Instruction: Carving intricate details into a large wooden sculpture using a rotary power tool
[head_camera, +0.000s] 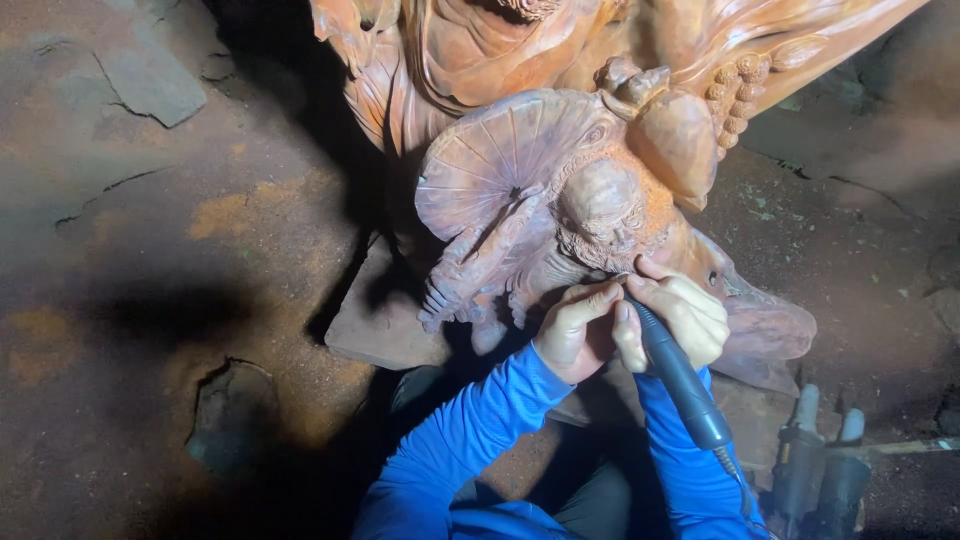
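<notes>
A large reddish-brown wooden carving (560, 170) of a bearded figure with a ribbed fan and a gourd fills the upper middle of the head view. My right hand (680, 315) grips a dark pen-shaped rotary tool (680, 375), its tip pressed against the carved beard below the face. My left hand (578, 330) is curled beside it, fingertips resting on the tool's front end and on the wood. Both arms wear blue sleeves. A spring-wrapped cable leaves the tool's rear end at the lower right.
The carving stands on a flat stone slab (385, 325) on a cracked, dusty brown floor (150, 200). Two dark tool handpieces (820, 470) with pale tips stand at the lower right. Deep shadow lies left of the carving.
</notes>
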